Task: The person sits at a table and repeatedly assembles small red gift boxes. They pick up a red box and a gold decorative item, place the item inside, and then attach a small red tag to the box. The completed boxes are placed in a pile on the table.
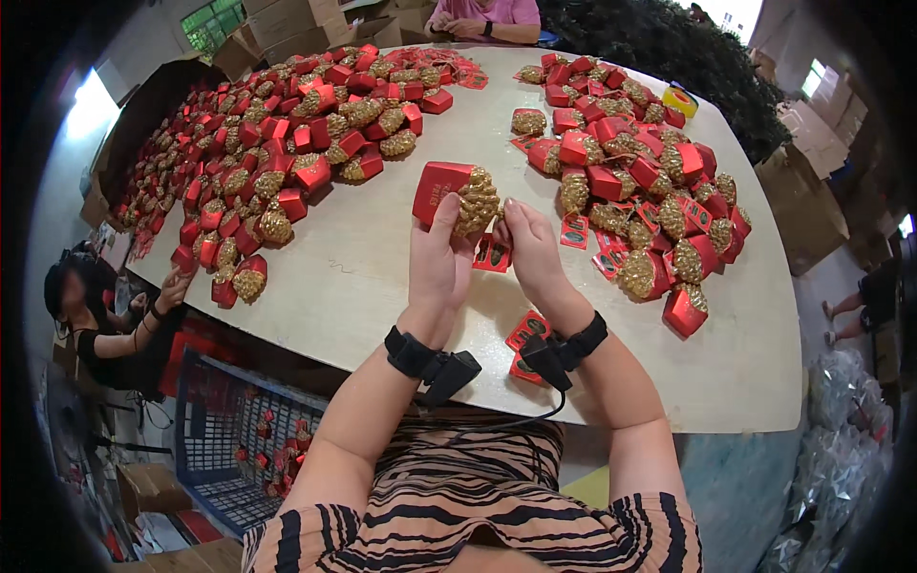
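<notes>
My left hand [441, 258] is closed around a fries-carton ornament [445, 191], a red carton with gold glittery fries that point to the right. At the gold end, my right hand [533, 250] is pinched closed; what lies between its fingertips is too small to make out. Just below and between my hands shows a red tag [492, 254]; whether it hangs from the fingers or lies on the table cannot be told. More red tags [528, 334] lie by my right wrist.
A large heap of ornaments [306, 124] covers the table's [363, 286] left side; another heap [621, 172] with tags lies right. A yellow tape roll [680, 101] sits far right. A blue basket [229, 458] holds ornaments at lower left. Co-workers are at the left [124, 329] and far edge [487, 19].
</notes>
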A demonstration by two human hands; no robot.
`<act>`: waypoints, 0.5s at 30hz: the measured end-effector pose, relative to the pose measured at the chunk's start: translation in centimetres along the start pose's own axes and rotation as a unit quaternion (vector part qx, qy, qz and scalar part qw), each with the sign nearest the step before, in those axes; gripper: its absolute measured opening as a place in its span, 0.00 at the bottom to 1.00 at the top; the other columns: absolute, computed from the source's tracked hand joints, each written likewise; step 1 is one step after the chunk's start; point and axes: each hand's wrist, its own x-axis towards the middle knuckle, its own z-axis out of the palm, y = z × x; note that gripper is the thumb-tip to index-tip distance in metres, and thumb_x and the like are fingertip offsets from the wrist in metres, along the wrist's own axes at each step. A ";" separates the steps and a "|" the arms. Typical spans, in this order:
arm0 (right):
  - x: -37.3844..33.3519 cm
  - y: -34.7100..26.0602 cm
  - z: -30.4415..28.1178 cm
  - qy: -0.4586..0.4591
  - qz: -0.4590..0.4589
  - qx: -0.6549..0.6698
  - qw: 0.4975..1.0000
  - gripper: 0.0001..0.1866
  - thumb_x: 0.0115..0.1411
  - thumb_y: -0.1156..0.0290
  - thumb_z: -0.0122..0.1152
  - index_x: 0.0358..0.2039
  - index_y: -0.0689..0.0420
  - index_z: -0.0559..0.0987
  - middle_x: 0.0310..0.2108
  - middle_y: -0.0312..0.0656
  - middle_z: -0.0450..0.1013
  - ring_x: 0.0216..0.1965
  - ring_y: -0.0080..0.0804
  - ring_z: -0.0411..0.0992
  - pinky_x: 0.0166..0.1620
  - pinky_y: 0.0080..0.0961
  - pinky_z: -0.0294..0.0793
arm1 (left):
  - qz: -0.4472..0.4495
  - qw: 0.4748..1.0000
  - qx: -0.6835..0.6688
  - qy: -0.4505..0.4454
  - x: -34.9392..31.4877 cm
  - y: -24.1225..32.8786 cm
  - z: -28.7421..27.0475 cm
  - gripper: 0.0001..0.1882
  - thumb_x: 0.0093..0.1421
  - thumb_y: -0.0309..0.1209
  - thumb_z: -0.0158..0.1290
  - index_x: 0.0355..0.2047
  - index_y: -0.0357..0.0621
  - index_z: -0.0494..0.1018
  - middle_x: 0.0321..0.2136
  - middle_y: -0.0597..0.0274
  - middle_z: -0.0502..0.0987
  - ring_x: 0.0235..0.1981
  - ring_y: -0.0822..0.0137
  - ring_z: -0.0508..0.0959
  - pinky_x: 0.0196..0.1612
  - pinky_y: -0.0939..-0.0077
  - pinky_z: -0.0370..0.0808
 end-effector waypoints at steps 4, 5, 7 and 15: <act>0.0 0.2 0.3 0.004 -0.005 0.020 1.000 0.19 0.67 0.62 0.39 0.20 0.57 0.63 0.17 0.30 0.56 0.22 0.18 0.54 0.27 0.17 0.56 | 0.042 0.999 0.030 0.008 -0.4 -0.4 0.2 0.17 0.61 0.32 0.49 0.48 0.40 0.64 0.42 0.59 0.73 0.42 0.65 0.75 0.46 0.70 0.73; -0.1 0.1 0.2 0.006 -0.005 0.020 1.000 0.19 0.67 0.62 0.39 0.20 0.57 0.63 0.17 0.30 0.56 0.22 0.18 0.54 0.27 0.18 0.56 | 0.056 0.997 0.045 0.009 -0.5 -0.4 0.1 0.17 0.61 0.32 0.49 0.48 0.40 0.64 0.42 0.59 0.73 0.42 0.66 0.75 0.45 0.70 0.73; -0.1 0.1 0.3 -0.001 -0.006 0.028 1.000 0.18 0.67 0.62 0.39 0.21 0.56 0.64 0.18 0.30 0.57 0.22 0.17 0.55 0.28 0.17 0.57 | 0.046 0.998 0.036 0.008 -0.5 -0.4 0.0 0.16 0.60 0.29 0.50 0.48 0.41 0.63 0.41 0.60 0.72 0.41 0.68 0.74 0.44 0.74 0.73; 0.6 -0.4 -0.9 -0.038 0.029 0.039 0.998 0.17 0.65 0.63 0.41 0.22 0.56 0.67 0.18 0.31 0.61 0.20 0.18 0.56 0.26 0.17 0.57 | 0.058 0.997 0.048 -0.014 0.5 -0.9 -0.8 0.18 0.62 0.30 0.47 0.51 0.38 0.61 0.47 0.56 0.70 0.47 0.66 0.72 0.52 0.71 0.69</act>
